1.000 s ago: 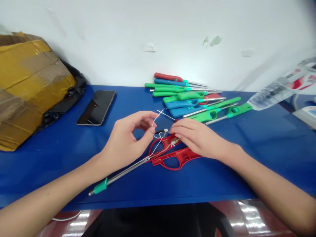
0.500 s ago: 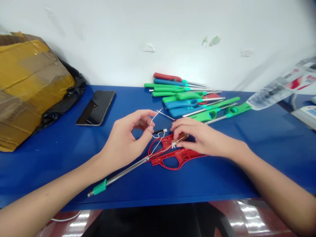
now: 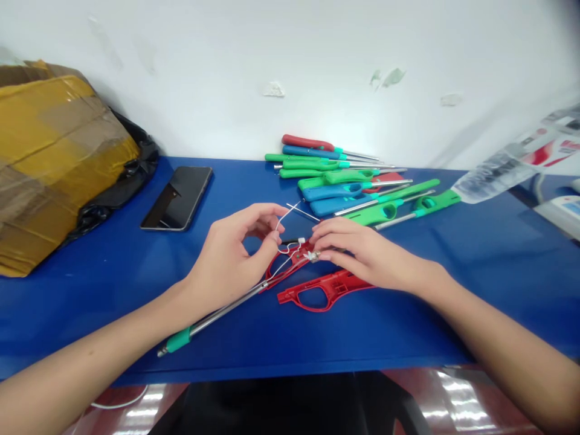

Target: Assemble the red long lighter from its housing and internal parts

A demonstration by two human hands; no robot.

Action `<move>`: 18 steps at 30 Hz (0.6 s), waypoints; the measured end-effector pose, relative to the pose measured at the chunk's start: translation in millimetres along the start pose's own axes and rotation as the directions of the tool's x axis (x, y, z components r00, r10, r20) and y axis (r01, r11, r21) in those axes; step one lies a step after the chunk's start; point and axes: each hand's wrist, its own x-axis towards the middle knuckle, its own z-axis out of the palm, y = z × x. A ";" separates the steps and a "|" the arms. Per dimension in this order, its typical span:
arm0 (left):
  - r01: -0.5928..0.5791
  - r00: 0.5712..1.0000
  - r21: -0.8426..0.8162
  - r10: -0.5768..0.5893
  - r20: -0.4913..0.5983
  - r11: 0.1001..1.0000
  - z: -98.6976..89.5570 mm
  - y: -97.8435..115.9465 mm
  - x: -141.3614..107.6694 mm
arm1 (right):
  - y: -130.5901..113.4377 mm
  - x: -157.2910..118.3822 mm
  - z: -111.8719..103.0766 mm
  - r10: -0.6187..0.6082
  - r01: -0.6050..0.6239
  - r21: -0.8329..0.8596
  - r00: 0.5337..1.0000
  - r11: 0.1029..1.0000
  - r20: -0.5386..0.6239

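Observation:
My left hand (image 3: pixel 238 257) pinches a thin white wire (image 3: pixel 287 216) whose free end points up and right. Near its fingertips lies a small black part with a white end (image 3: pixel 301 241). My right hand (image 3: pixel 362 251) has its fingertips closed on a small metal fitting (image 3: pixel 313 257) over a red handle half (image 3: pixel 280 266). A metal tube (image 3: pixel 226 309) with a green sleeve (image 3: pixel 178 340) runs from that half down to the left, partly under my left wrist. The other red handle half (image 3: pixel 324 291) lies open side up just below my right hand.
Several red, blue and green lighters (image 3: pixel 338 175) lie in a pile at the back by the wall. A black phone (image 3: pixel 177 198) and a taped package (image 3: pixel 58 163) are on the left. At the right lies a plastic bottle (image 3: pixel 498 169).
My right fingers have closed around the fitting and shifted it slightly left. The red half under it and the metal tube have moved slightly down and left. My left hand has barely moved.

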 end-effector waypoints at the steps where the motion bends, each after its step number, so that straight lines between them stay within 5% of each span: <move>1: 0.004 1.000 0.000 -0.004 0.000 1.000 0.1 -0.3 0.0 | -0.1 0.2 0.1 0.003 -0.003 -0.002 1.000 1.000 0.003; 18: 0.017 1.000 0.008 -0.017 0.007 1.000 -0.1 -1.0 -0.4 | 2.7 1.1 1.6 -0.046 0.047 0.018 0.998 0.999 -0.045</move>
